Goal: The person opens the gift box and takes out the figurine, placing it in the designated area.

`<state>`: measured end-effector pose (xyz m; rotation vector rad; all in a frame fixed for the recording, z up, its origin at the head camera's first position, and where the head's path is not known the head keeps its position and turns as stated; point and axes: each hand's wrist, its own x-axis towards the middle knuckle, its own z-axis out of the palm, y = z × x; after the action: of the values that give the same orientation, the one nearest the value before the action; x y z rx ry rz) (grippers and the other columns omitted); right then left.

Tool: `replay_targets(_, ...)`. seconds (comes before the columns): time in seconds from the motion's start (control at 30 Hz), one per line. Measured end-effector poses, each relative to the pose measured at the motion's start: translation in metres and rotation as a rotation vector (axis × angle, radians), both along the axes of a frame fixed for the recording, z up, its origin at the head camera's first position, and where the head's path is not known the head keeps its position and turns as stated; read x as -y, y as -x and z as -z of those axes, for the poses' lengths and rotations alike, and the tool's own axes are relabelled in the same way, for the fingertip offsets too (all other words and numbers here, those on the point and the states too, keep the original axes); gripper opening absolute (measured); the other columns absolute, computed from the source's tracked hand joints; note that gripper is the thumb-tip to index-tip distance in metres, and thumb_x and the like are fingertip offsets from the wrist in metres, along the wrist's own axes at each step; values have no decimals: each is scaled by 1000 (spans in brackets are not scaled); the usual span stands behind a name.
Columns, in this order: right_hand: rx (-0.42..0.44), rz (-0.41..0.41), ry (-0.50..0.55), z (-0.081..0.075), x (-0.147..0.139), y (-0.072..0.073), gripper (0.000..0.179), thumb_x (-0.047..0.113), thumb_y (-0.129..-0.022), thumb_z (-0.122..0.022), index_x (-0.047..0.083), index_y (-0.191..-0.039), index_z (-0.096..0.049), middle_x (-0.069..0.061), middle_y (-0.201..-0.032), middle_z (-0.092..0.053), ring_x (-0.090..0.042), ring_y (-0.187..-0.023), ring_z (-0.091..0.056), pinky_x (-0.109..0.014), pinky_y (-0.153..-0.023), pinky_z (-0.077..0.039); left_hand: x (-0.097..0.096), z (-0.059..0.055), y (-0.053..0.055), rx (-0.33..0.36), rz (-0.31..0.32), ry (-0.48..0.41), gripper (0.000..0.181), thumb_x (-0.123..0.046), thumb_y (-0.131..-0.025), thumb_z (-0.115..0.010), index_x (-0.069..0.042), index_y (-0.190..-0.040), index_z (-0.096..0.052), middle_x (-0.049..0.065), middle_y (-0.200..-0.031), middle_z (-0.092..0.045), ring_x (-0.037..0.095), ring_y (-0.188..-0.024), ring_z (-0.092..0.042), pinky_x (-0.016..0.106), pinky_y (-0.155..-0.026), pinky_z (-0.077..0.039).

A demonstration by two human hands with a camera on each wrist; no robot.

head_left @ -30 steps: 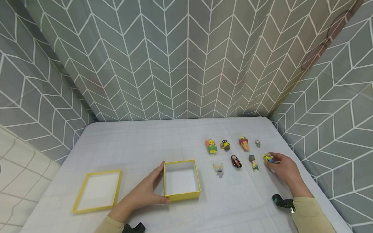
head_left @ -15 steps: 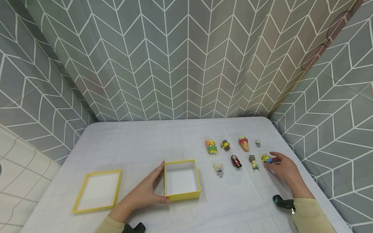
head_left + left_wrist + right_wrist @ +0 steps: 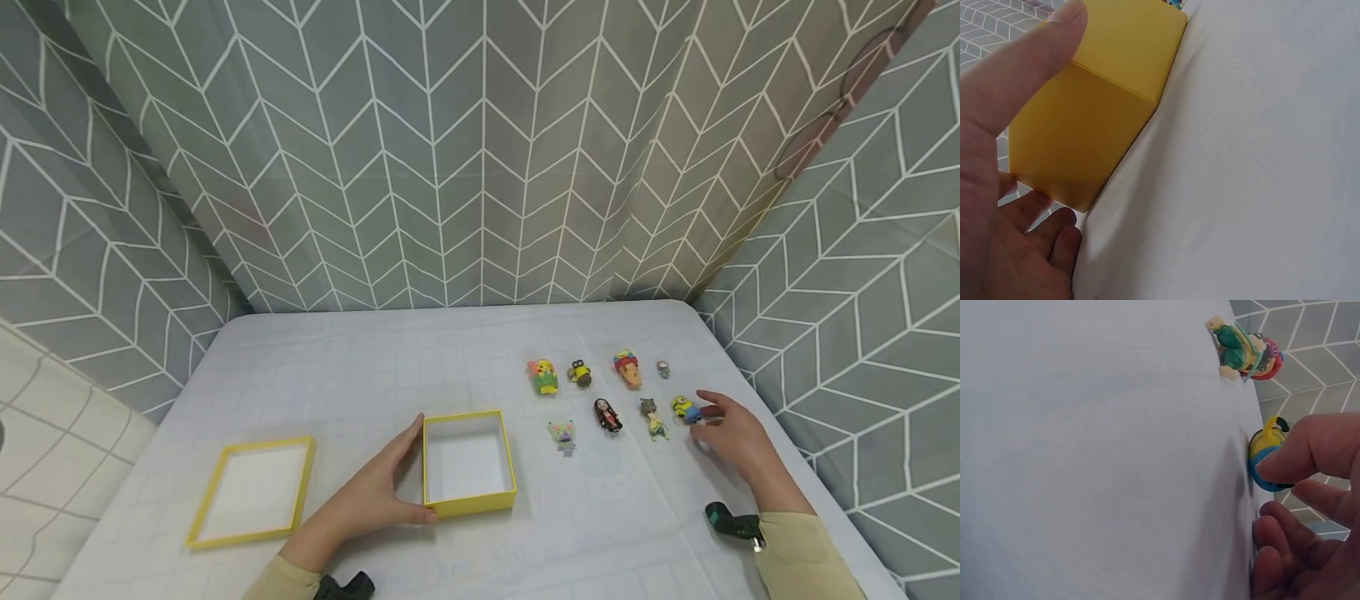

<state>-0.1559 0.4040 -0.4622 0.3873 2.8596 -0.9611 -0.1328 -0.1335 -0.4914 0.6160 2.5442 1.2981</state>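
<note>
My left hand [image 3: 375, 492] grips the left side of a yellow box [image 3: 476, 505], thumb at its near corner and fingers at its far corner. The box is open-topped with a white inside; the left wrist view shows its plain yellow walls [image 3: 1079, 131]. On the right, my right hand [image 3: 735, 433] is beside a yellow-and-blue Minion figure [image 3: 684, 407] lying on the table. Its thumb and index finger stand apart near the figure's blue end. In the right wrist view the thumb overlaps the Minion [image 3: 1264, 456].
A yellow-rimmed box lid [image 3: 303, 483] lies inside-up at the left. Left of the Minion lie a cat-like figure [image 3: 652, 419], a dark-haired doll [image 3: 607, 416] and a grey-and-pink figure [image 3: 562, 437]. Behind are a green-and-yellow figure [image 3: 543, 377] and several others. Patterned curtains [image 3: 480, 167] surround the white table.
My right hand has let go of the Minion and drawn back slightly to the right; the figure now lies on the table, a little left of before. My left hand and the box have stayed put.
</note>
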Motion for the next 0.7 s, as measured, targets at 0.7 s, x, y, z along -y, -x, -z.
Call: replay_targets(0.7,-229,-127,-141,-43,29,5,65,32,-99,-59,-5,-147,-37,-37,-133,-46,-53,-119,-44,-67,-89,-44,38,-22,4,-90,17,-48,126,-38,-68,-91,-28,-160,-5,0,-164,-16,25,-145,-27,34,-113,-30)
